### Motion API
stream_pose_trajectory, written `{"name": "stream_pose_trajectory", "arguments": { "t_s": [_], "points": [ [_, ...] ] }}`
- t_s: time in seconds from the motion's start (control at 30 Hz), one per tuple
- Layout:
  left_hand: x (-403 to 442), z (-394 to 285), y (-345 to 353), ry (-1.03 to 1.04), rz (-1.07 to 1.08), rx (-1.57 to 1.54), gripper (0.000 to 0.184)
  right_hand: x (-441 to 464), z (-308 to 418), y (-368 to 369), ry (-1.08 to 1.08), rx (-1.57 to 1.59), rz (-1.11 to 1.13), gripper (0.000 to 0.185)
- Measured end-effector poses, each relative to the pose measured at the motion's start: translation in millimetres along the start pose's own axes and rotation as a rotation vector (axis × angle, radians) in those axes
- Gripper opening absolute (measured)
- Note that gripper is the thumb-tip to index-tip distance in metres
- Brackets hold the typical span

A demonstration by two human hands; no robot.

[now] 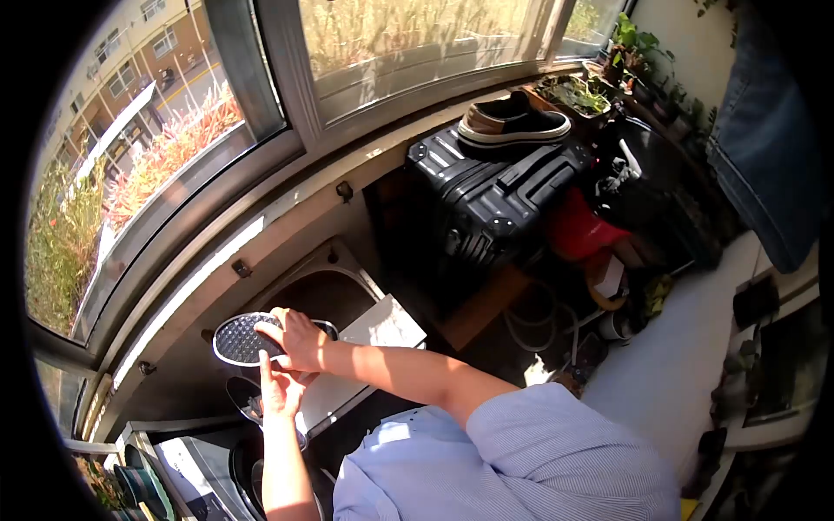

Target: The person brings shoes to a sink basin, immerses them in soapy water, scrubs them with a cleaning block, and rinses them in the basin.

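Observation:
A shoe [233,340] with a dark patterned sole and a white rim is held sole-up over the sink area. My right hand [301,340] grips it from above, its fingers across the middle of the sole. Just below, my left hand [282,389] has its fingers against the near edge of the same shoe, partly overlapping the right hand. The shoe's upper is hidden underneath. Under the hands sits a dark round container [238,392], its contents unclear. A matching-looking shoe [512,126], black and brown with a white sole, rests on a black suitcase [486,195].
Behind the hands is a sink [354,271], partly covered by a white board [387,326]. A window ledge [282,213] runs along the left. Potted plants [578,95], a red item [584,227] and a hose [526,339] are to the right. Jeans [769,148] hang at the upper right.

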State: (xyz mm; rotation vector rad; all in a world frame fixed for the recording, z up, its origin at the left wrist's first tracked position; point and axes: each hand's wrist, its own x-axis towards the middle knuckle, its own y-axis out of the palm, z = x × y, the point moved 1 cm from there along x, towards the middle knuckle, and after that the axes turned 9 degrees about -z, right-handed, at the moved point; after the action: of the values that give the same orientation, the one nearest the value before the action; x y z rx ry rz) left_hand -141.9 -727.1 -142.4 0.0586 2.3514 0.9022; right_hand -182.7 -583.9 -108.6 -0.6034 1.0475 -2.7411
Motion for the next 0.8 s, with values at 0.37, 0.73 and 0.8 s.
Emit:
{"name": "stream_pose_trajectory", "arguments": {
  "t_s": [0.37, 0.73, 0.8],
  "points": [
    [55, -26, -10, 0.060, -0.231, -0.190, 0.045, -18, -54, 6, 0.527, 0.377, -0.040, 0.089],
    [71, -47, -20, 0.565, -0.276, 0.494, 0.070, -40, -64, -6, 0.817, 1.549, 0.000, 0.037],
    [71, -67, -44, 0.867, -0.399, 0.848, 0.078, -41, -68, -8, 0.799, 1.537, 0.009, 0.036]
  ]
}}
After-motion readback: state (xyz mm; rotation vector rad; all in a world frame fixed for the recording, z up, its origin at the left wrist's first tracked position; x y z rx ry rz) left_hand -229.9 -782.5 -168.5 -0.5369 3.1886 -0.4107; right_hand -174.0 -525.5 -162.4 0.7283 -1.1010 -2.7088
